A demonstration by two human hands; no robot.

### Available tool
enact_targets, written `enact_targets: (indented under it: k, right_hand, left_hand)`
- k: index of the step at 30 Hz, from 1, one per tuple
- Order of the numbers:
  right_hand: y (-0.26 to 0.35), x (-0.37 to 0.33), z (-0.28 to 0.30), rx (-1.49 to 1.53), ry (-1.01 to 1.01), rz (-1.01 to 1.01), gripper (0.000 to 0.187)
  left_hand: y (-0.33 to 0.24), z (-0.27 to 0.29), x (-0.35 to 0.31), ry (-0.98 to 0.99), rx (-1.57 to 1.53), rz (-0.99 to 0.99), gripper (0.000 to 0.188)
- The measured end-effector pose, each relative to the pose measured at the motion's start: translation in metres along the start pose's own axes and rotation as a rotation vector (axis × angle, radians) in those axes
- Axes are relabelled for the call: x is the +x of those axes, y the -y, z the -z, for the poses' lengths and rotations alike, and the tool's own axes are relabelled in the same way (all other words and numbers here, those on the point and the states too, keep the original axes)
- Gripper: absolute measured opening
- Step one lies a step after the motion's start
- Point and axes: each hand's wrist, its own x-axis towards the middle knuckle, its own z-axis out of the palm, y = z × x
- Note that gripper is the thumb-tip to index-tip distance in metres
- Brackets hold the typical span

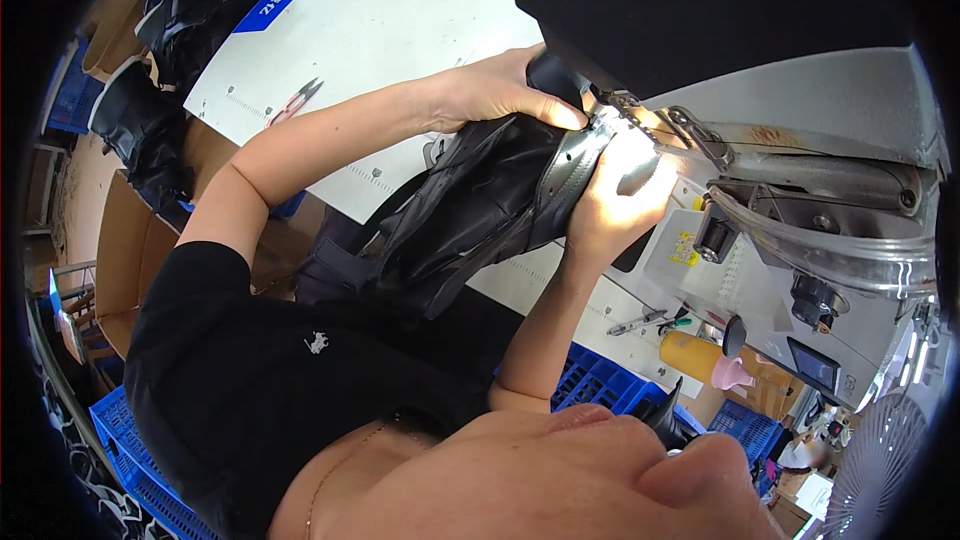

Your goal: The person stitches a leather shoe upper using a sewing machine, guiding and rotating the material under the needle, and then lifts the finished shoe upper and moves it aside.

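Observation:
A black leather boot upper (pixel 480 205) stretches from my lap up to the sewing machine (pixel 870 90). My left hand (pixel 490 90) grips its far edge, with the thumb pressed on top close to the needle area and the other fingers partly hidden behind the leather. On the other side of the piece, my right hand (pixel 620 210) is closed on the edge beside the presser area. A bright lamp glares on that spot, so the needle and the right fingertips are hard to make out. A curved seam edge runs between the two hands.
Pink-handled thread snips (pixel 293 103) lie on the white table (pixel 400 15). Pens (pixel 640 322) and a yellow bottle (pixel 690 353) are right of my right forearm. Black boots (pixel 140 130) and a cardboard box (pixel 130 240) stand left; blue crates (pixel 600 380) are below, a fan (pixel 880 460) lower right.

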Motion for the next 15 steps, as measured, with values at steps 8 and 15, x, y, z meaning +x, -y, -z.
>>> enact_targets:
  k: [8,15]
  right_hand:
    - [0.003,0.002,0.000,-0.033,-0.029,-0.009,0.018]
    - [-0.004,0.003,-0.004,-0.027,-0.084,0.013,0.016]
  left_hand:
    - [0.005,-0.003,0.002,-0.047,0.012,-0.067,0.046]
    - [0.009,0.000,0.008,-0.055,0.018,-0.031,0.044]
